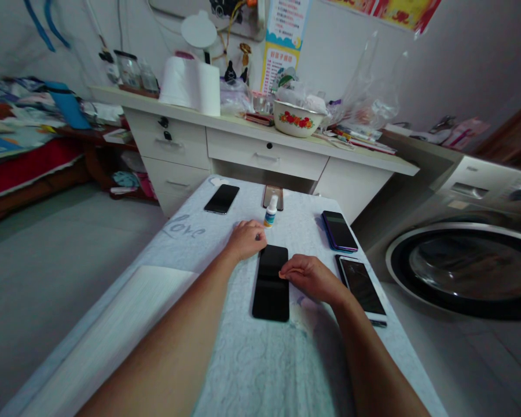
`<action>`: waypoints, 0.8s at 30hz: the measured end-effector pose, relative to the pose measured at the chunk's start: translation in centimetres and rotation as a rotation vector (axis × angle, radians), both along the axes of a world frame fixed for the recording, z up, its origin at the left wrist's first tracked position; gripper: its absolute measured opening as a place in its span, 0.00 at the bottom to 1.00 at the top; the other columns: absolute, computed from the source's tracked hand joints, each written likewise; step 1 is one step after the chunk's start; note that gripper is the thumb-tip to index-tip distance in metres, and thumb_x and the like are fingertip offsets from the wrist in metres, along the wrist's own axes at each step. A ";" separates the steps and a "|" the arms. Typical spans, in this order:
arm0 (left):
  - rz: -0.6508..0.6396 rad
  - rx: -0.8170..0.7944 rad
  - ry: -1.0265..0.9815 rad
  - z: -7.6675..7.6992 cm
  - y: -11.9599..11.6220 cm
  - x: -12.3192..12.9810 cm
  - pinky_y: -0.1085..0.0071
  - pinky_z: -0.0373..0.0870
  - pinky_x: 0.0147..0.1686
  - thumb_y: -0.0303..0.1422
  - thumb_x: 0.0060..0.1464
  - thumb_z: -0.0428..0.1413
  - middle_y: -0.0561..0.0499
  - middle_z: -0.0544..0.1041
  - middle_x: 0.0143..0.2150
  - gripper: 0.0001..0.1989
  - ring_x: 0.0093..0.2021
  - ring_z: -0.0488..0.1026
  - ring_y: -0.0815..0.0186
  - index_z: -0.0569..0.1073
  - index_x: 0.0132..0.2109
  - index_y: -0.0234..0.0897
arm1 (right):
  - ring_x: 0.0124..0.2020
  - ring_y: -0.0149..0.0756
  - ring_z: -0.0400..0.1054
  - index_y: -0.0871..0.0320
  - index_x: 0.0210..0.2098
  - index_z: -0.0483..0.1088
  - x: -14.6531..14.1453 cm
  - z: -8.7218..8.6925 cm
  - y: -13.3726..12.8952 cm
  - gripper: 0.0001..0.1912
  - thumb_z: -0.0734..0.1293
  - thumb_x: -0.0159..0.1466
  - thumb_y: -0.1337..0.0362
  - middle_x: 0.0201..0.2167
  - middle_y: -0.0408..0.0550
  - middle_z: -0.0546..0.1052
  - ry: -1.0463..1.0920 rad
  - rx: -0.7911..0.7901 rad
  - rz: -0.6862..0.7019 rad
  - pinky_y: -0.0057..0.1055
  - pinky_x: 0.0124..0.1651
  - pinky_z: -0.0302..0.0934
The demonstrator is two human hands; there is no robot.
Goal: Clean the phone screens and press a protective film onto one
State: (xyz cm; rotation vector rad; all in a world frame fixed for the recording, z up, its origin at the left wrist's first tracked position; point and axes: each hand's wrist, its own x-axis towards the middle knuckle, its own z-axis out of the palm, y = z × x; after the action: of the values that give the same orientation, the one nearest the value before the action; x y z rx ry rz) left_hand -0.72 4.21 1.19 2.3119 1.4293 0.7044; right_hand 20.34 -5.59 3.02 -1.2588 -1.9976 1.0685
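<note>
A black phone (271, 284) lies screen up on the cloth-covered table in front of me. My left hand (245, 239) is closed, its fingers curled by the phone's far left corner; whether anything is inside cannot be seen. My right hand (309, 277) has its fingertips pressed together over the phone's right edge, and what they pinch, if anything, is too small to make out. Just beyond my left hand stands a small white spray bottle (270, 213) with a blue and yellow label. Behind the bottle rests a brownish phone or phone case (273, 197).
Another black phone (222, 198) lies at the far left of the table (252, 370). Along the right edge are stacked phones (339, 230) and a white-framed phone (363, 288) on a dark one. A desk (173, 139) stands behind, a washing machine (460, 243) to the right.
</note>
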 end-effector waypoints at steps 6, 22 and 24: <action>0.006 0.003 0.001 0.4 -0.3 0.1 0.61 0.63 0.54 0.31 0.50 0.54 0.51 0.77 0.50 0.06 0.50 0.70 0.59 0.75 0.28 0.39 | 0.37 0.34 0.73 0.57 0.36 0.77 -0.9 0.8 -0.2 0.08 0.65 0.63 0.68 0.34 0.46 0.78 -0.079 0.088 -0.102 0.29 0.43 0.66; 0.047 0.008 0.003 0.5 -0.4 0.4 0.62 0.65 0.52 0.31 0.48 0.55 0.52 0.78 0.48 0.06 0.49 0.72 0.58 0.75 0.26 0.39 | 0.39 0.36 0.73 0.57 0.38 0.76 -1.5 0.2 0.2 0.07 0.65 0.64 0.69 0.36 0.48 0.79 -0.268 0.266 -0.287 0.30 0.44 0.62; 0.057 0.005 0.005 0.4 -0.3 0.4 0.62 0.65 0.51 0.32 0.47 0.55 0.52 0.78 0.48 0.06 0.48 0.72 0.58 0.75 0.25 0.39 | 0.38 0.36 0.72 0.57 0.37 0.75 -1.6 0.1 0.1 0.06 0.65 0.65 0.68 0.36 0.48 0.79 -0.277 0.273 -0.308 0.29 0.43 0.62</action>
State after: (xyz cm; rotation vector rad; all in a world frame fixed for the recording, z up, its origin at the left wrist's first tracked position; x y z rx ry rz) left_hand -0.29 3.87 1.64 2.2863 1.5030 0.7200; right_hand 18.72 -5.44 3.17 -1.5622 -1.9751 0.4788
